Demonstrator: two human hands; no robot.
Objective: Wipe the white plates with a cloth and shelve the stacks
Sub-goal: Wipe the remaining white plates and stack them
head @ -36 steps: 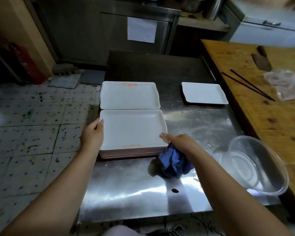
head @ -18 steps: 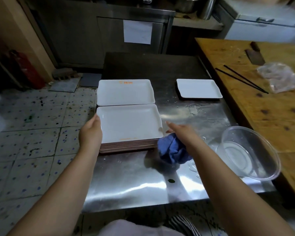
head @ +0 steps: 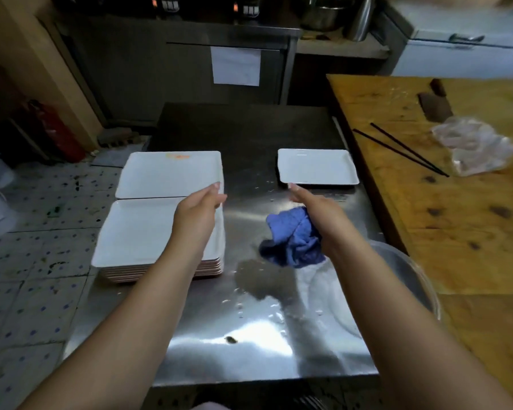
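Two plate stacks (head: 148, 232) left, single plate (head: 316, 167) right

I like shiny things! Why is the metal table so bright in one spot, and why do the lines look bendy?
Head view: a light above glares off the wet steel table; the blue cloth casts a dark shadow; the wide lens bends edges; top corners look blurry.

Dim overall, and darkest along the back – bright glare sits on the steel table (head: 258, 332). The view is soft and slightly blurred, with wide-angle bending at the edges.
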